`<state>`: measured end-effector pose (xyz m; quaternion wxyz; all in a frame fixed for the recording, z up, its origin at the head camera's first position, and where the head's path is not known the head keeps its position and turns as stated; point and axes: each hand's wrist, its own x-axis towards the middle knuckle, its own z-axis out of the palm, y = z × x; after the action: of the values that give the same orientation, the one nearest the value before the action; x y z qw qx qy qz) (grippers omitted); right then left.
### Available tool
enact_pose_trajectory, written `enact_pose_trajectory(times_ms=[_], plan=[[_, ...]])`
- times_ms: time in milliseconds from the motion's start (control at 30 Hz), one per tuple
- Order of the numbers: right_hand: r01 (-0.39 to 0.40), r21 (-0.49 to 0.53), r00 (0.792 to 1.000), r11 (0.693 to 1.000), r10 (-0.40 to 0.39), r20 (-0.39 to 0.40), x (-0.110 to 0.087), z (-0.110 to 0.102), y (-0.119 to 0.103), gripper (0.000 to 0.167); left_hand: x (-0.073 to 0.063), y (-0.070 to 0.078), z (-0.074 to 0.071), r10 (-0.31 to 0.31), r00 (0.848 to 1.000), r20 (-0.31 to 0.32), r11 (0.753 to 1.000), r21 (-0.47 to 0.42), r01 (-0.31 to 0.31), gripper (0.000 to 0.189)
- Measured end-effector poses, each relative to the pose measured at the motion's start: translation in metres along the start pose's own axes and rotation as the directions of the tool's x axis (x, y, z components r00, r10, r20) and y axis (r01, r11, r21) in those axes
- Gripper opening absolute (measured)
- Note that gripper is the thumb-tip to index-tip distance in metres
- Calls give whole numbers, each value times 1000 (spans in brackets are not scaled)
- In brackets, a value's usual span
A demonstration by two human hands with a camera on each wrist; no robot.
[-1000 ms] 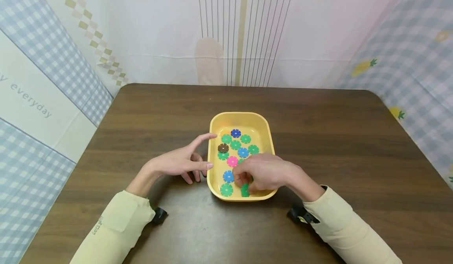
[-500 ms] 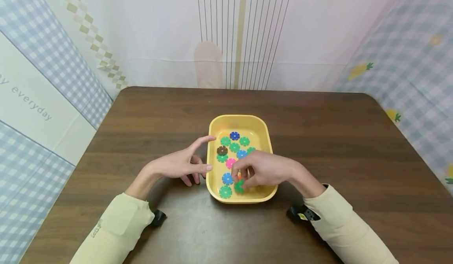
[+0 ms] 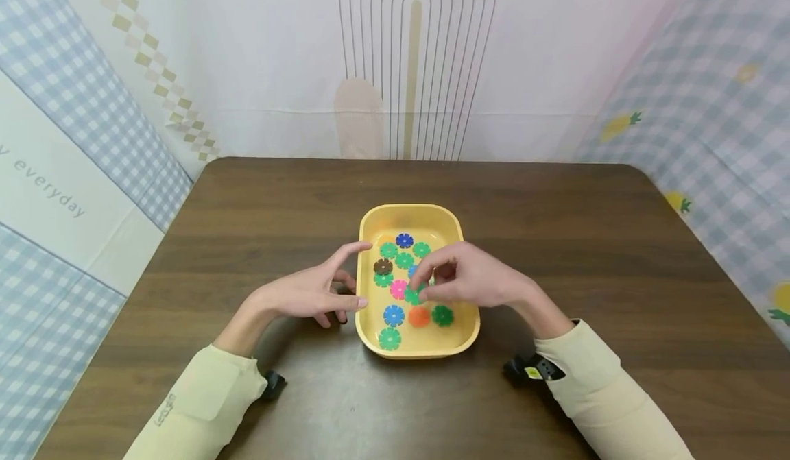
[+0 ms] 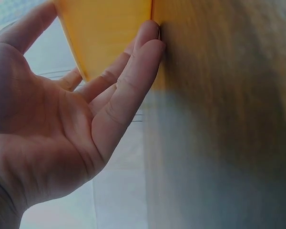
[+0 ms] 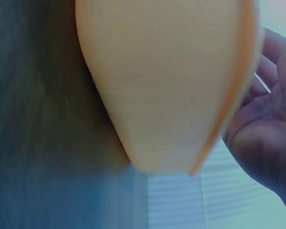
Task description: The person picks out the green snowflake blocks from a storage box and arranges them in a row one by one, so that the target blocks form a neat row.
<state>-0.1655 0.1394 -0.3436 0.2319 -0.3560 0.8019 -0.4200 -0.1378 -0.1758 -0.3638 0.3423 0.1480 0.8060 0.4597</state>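
A yellow plastic tray (image 3: 407,347) holds several flat, notched interlocking discs. In the head view my left hand (image 3: 308,292) lies along the tray's left side. Its index finger and thumb touch the rim and its other fingers reach down outside the wall, fairly straight in the left wrist view. Over the tray, my right hand (image 3: 472,275) pinches a green notched disc (image 3: 413,295) between thumb and index finger. Beside it lies a pink disc (image 3: 398,289); nearer me are a blue disc (image 3: 393,315), an orange disc (image 3: 419,317) and a darker green disc (image 3: 442,316).
The tray stands on a dark brown wooden table (image 3: 278,206). Toward its far end are a dark blue disc (image 3: 404,240), a brown disc (image 3: 382,267) and several green ones. A patterned cloth (image 3: 265,55) hangs behind the table. The right hand covers part of the tray.
My right hand has lifted and moved away from the tray's near end toward its middle with the green disc, uncovering the orange and darker green discs. The left hand stays at the rim.
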Motion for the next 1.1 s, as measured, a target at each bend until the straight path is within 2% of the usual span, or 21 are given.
enact_pose_trajectory(times_ms=[100,233,567,733,833,1100], plan=[[14,25,993,1000,-11,-122,-7,-9,6,12,-1,-1,0,7,1000,-2,1000,-8,-7,94],[-27,50,966,998,39,-256,-19,-21,17,17,-2,-2,0,16,1000,-8,1000,-1,-16,93],[-74,75,900,994,100,-425,-34,-40,42,21,-14,-7,-4,5,1000,-25,1000,6,-5,94],[-115,91,870,989,144,-471,-33,-43,51,24,-19,-10,-6,6,999,-36,1000,11,-5,95],[-147,109,860,983,181,-476,-31,-44,58,25,-22,-13,-8,7,999,-44,1000,11,-6,95],[-225,120,860,967,255,-442,-24,-46,76,25,-27,-17,-11,8,999,-47,1000,6,-8,96]])
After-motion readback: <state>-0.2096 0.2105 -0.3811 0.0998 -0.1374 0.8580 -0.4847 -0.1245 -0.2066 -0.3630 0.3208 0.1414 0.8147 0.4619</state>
